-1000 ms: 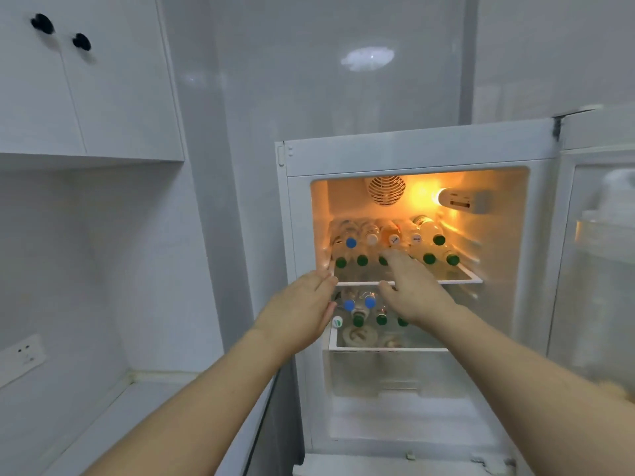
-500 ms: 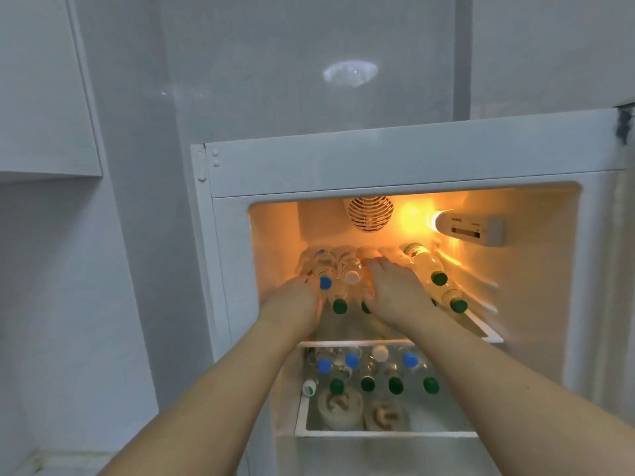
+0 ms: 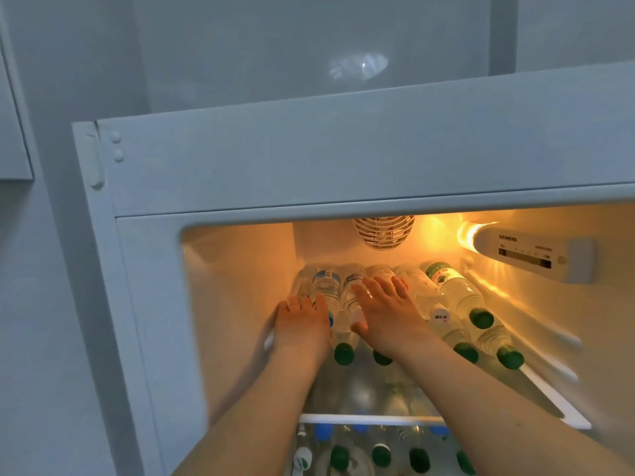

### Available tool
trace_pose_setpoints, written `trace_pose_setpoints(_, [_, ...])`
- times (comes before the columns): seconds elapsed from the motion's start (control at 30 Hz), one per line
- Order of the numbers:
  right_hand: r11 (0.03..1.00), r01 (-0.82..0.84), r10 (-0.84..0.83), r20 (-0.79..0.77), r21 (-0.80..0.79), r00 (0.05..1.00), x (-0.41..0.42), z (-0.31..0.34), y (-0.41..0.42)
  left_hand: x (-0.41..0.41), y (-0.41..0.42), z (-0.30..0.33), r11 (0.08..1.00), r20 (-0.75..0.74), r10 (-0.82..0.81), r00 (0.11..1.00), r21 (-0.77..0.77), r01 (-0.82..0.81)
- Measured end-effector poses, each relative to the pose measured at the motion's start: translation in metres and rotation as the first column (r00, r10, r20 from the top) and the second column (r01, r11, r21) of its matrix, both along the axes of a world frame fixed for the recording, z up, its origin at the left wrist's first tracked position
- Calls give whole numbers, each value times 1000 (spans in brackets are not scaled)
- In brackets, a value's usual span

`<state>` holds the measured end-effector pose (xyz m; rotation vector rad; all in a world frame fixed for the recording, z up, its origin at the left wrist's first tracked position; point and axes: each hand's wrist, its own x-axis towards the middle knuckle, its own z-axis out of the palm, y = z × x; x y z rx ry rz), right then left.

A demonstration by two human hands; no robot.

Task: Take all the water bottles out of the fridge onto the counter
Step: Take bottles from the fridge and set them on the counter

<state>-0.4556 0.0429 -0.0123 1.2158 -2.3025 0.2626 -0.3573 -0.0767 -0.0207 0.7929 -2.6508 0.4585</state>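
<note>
Water bottles (image 3: 446, 297): stacked lying on the upper fridge shelf (image 3: 549, 400), under and right of both hands. Left hand (image 3: 302, 324) laid curled over a blue-capped bottle (image 3: 324, 286); right hand (image 3: 388, 310) spread flat, gripping nothing.
</note>
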Motion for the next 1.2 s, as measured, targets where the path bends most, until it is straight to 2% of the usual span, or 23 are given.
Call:
trace_pose_setpoints(0.37, [999, -28, 25, -89, -26, 996, -26, -14, -14, -23, -22, -13, 998, -37, -34, 999, -51, 32])
trace_pose_setpoints(0.5, [998, -54, 51, -76, -36, 996, -29, -16, -11, -22, -18, -14, 1000, -40, -14, 999, -19, 13])
trace_pose_setpoints(0.6, [995, -78, 75, -42, -68, 996, -28, -16, -9, -17, -11, -12, 999, -87, -35, 996, -1, 35])
trace_pose_setpoints(0.73, [978, -121, 136, 76, -172, 988, -21, -12, -1, -5, -5, -4, 997, -196, -76, 978, -7, 76])
trace_pose_setpoints(0.83, [939, -122, 192, 194, -320, 962, -13, -3, 9, 8, 8, 7, 985, -274, -86, 958, 119, 123])
trace_pose_setpoints(0.97, [852, -59, 287, 369, -520, 884, 1, 15, 27, 26, 22, 21, 925, -578, -2, 816, 309, 221])
trace_pose_setpoints(1.03, [767, -8, 369, 432, -641, 823, 3, 23, 26, 28, 24, 26, 900, -671, 8, 742, 328, 286])
trace_pose_setpoints(1.13, [551, 111, 514, 441, -827, 735, 11, 32, 26, 36, 34, 37, 888, -770, -11, 638, 286, 360])
trace_pose_setpoints(1.2, [397, 184, 593, 404, -899, 696, 18, 40, 23, 36, 39, 42, 871, -860, -40, 509, 220, 440])
